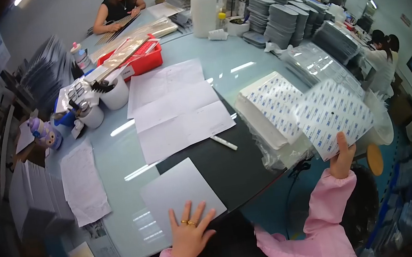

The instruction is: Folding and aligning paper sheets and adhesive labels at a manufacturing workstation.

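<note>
Head view: clear plastic (297, 156) partly wraps stacked sheets (271, 104).

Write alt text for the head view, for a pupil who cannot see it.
Left hand spread on a pale sheet on a table; right hand holding a blue-patterned white sheet near a stack of similar sheets. Beyond lie a creased paper and a red tray, with a co-worker farther back.

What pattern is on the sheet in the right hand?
The sheet has repeating blue print on white; head view shows it.
</note>
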Motion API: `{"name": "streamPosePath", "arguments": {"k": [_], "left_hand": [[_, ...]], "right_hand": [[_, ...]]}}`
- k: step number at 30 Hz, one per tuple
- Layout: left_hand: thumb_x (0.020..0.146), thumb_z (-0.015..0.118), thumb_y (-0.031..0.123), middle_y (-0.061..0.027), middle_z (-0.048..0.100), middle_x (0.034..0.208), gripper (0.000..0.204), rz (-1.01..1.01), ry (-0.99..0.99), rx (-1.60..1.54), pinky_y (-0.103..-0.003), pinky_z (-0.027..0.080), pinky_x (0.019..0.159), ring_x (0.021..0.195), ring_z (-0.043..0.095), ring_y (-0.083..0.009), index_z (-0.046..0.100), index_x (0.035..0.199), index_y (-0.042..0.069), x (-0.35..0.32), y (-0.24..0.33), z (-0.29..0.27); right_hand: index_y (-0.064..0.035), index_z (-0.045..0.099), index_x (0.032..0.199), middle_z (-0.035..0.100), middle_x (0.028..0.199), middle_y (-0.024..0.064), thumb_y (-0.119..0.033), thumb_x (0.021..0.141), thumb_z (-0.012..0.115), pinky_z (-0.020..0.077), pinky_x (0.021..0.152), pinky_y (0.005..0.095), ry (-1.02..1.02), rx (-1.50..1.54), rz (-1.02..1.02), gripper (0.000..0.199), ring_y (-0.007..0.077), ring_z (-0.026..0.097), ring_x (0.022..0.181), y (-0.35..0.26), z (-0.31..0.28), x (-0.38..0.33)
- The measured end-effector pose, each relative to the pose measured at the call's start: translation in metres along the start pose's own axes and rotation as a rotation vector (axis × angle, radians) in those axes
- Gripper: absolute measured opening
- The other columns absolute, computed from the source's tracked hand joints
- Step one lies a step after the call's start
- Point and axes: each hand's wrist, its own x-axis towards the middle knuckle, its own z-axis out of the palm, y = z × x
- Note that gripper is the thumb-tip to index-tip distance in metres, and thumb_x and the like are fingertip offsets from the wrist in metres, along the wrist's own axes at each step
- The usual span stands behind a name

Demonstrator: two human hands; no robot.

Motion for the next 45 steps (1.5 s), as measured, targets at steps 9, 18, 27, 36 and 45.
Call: {"name": "streamPosePath", "arguments": {"k": [9, 18, 27, 36, 45], "left_hand": [[0.081, 0.076, 0.024, -0.0133, 0.041, 0.154, 0.068, 0.033, 0.538, -0.182, -0.063, 0.021, 0.115, 0.144, 0.034, -0.039, 0.05, 0.141, 0.007, -0.008, 0.007, -0.033], [0.083, 0.052, -0.012, -0.0204, 0.067, 0.122, 0.04, 0.178, 0.872, -0.135, -0.046, 0.051, 0.098, 0.116, 0.064, -0.0377, 0.069, 0.117, -0.001, -0.005, -0.002, -0.078], [0.078, 0.057, -0.012, -0.0213, 0.066, 0.124, 0.048, 0.206, 0.842, -0.716, -0.034, 0.056, 0.084, 0.103, 0.071, -0.0346, 0.066, 0.123, 0.002, -0.027, 0.014, -0.091], [0.079, 0.073, 0.001, -0.018, 0.073, 0.106, 0.031, 0.13, 0.888, -0.674, -0.032, 0.055, 0.084, 0.094, 0.073, -0.0268, 0.071, 0.11, -0.002, -0.039, 0.012, -0.093], [0.085, 0.066, -0.003, -0.0125, 0.074, 0.094, 0.018, -0.135, 0.78, -0.851, -0.027, 0.054, 0.079, 0.087, 0.071, -0.0171, 0.071, 0.103, -0.004, -0.046, 0.006, -0.094]], "right_hand": [[0.005, 0.065, 0.11, 0.072, 0.103, 0.0114, -0.012, 0.086, 0.074, 0.0528, 0.078, 0.0285, -0.484, -0.078, 0.115, 0.03, 0.0152, 0.067, 0.085, 0.0, 0.171, -0.141], [0.006, 0.062, 0.113, 0.065, 0.116, 0.0123, -0.011, 0.097, 0.064, 0.0536, 0.079, 0.0271, -1.059, 0.256, 0.485, 0.023, 0.0134, 0.066, 0.09, -0.002, 0.201, -0.225], [0.0063, 0.065, 0.104, 0.067, 0.097, 0.0122, -0.009, 0.098, 0.06, 0.0532, 0.062, 0.0261, -1.254, 0.098, 0.037, 0.018, 0.0163, 0.066, 0.075, -0.025, 0.214, -0.226], [0.0037, 0.066, 0.09, 0.063, 0.069, 0.0045, -0.017, 0.101, 0.059, 0.0451, 0.049, 0.0231, -1.422, 0.12, 0.099, 0.025, 0.0101, 0.059, 0.056, -0.026, 0.226, -0.216], [-0.0006, 0.062, 0.08, 0.056, 0.063, 0.0012, -0.022, 0.103, 0.057, 0.0377, 0.046, 0.0223, -1.382, -0.067, 0.123, 0.031, 0.0054, 0.052, 0.053, -0.015, 0.241, -0.233]]}}
